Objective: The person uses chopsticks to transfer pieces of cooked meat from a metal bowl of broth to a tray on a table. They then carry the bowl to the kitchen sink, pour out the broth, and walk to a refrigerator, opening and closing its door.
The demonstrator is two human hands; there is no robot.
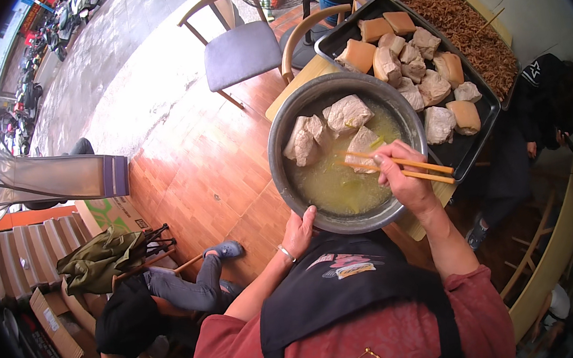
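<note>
A large metal basin (pixel 282 179) holds cloudy yellowish broth with a few pale chunks of cooked meat (pixel 346 114). My right hand (pixel 405 174) grips a pair of wooden chopsticks (pixel 429 166), whose tips point down at a chunk of meat (pixel 362 145) with a green scrap beside it. Whether the tips pinch that chunk, I cannot tell. My left hand (pixel 300 230) rests on the basin's near left rim, thumb up on the edge, its fingers partly hidden. Right of the basin, a dark baking tray (pixel 490 121) carries several blocks of cooked pork with skin (pixel 434 87).
Behind the pork, another tray (pixel 519 73) is heaped with brown shredded food (pixel 459 24). Chairs (pixel 242 52) and a standing fan (pixel 307 14) are beyond the basin. One person (pixel 132 310) sits at the lower left; another (pixel 536 111) is at the right. Cardboard boxes (pixel 55 324) lie left.
</note>
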